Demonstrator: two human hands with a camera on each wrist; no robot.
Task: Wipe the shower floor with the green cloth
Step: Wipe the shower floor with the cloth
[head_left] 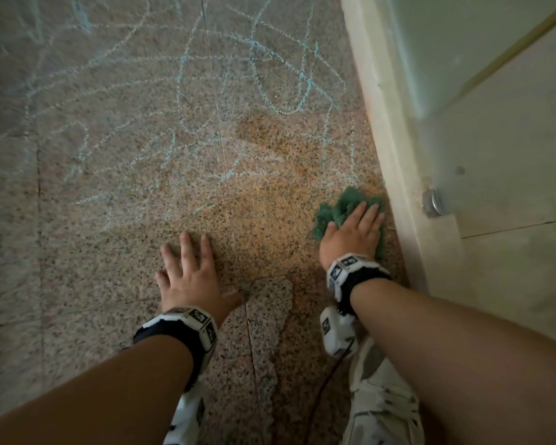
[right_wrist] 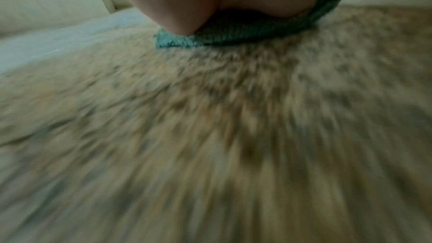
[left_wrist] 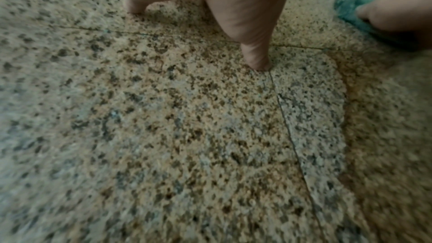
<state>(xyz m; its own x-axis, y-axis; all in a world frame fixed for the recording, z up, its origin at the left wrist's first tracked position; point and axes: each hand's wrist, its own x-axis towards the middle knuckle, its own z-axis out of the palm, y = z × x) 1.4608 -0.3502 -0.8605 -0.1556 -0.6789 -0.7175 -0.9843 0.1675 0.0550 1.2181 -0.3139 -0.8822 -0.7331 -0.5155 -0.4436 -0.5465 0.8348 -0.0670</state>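
Bracing the crouch, the left hand [head_left: 190, 274] is lying spread flat on the shower floor [head_left: 109, 252]. Beyond, the right hand [head_left: 353, 232] is pressing flat-fingered on the green cloth [head_left: 337, 210], bunched against the floor's right edge by the threshold [head_left: 395, 175], scrubbing toward chalk scribbles [head_left: 270, 75].

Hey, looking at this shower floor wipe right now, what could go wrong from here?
The right hand presses the green cloth flat, tight beside the raised curb; fingers could scrape it. The cloth is bunched, so strokes may miss floor. The blue scribbles lie farther out; reaching may strain the left hand braced on the speckled floor.
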